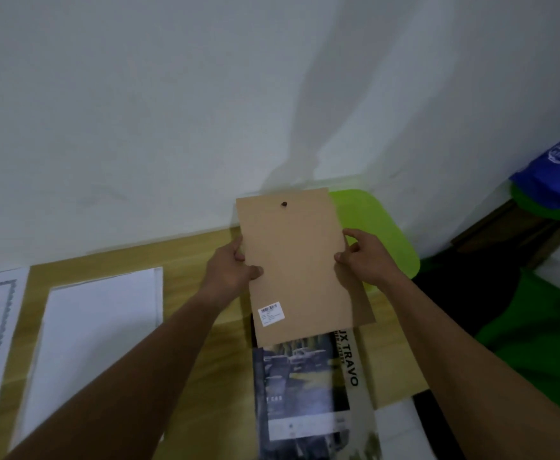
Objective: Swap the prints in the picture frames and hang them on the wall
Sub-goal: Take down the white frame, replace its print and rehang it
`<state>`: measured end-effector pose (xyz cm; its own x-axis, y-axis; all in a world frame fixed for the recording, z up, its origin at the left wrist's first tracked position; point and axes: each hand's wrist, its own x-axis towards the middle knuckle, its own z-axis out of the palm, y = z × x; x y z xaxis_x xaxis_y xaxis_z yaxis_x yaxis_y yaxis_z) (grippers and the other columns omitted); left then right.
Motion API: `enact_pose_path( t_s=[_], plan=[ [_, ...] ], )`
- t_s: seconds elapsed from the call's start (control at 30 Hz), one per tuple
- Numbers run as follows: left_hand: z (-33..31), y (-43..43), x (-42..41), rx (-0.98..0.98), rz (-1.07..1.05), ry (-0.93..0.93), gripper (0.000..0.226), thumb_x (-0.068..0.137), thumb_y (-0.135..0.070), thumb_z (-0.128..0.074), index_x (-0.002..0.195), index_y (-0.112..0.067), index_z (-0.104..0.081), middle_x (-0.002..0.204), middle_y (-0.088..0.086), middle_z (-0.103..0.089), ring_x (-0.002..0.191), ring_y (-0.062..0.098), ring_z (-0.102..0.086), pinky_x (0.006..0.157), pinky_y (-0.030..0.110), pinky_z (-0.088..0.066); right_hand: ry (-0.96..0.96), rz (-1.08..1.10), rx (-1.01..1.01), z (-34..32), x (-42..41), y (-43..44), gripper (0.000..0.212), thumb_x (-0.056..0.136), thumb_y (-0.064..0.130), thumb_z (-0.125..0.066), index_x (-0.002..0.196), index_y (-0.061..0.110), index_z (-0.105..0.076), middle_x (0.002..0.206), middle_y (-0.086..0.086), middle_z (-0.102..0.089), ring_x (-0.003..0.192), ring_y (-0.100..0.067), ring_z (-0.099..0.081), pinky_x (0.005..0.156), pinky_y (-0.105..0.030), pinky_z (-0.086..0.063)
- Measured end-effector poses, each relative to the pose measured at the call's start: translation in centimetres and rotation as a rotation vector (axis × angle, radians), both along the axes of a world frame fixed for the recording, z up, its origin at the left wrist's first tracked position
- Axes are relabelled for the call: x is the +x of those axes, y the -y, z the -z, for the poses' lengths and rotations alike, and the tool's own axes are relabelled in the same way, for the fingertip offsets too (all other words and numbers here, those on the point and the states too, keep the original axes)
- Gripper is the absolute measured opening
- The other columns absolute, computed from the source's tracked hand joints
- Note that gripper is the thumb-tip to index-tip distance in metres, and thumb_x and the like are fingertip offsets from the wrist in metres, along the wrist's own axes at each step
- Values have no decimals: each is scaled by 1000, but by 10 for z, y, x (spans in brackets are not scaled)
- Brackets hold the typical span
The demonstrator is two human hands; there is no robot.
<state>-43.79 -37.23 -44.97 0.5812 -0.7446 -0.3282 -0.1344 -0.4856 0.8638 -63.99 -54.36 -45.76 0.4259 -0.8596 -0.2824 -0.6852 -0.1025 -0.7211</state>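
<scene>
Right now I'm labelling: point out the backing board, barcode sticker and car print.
backing board (300, 260), head view, bare middle.
barcode sticker (271, 313), head view, its centre.
car print (297, 390), head view, dark photo area.

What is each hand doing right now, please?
Left hand: closed on the left edge of the brown backing board.
Right hand: closed on the board's right edge.
</scene>
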Motion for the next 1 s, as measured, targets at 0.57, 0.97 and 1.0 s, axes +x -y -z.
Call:
enact_pose_path(
  t_s=[0.57,0.97,1.0],
  plan=[
    [5,-36,14,103,-75,152,64,82,-35,-72,139,-18,-49,111,-6,-61,98,19,-63,93,38,-50,-181,-96,-268,-33,29,-41,42,93,18,-62,133,6,-57,117,-17,-67,111,-28,-62,88,-30,-45],
    [7,-243,90,216,-75,374,35,86,-34,-67,116,-16,-68,112,0,-69,93,9,-63,83,17,-39,-126,-294,-141,-21,135,-237,37,97,27,-57,129,9,-58,125,-6,-62,114,-23,-59,91,-30,-46],
    [12,-257,97,226,-77,389,35,86,-34,-68,116,-15,-68,112,0,-69,95,11,-64,84,20,-42,-137,-321,-141,-15,144,-253,37,97,27,-57,129,9,-58,124,-6,-63,114,-23,-59,91,-30,-45]
  ],
)
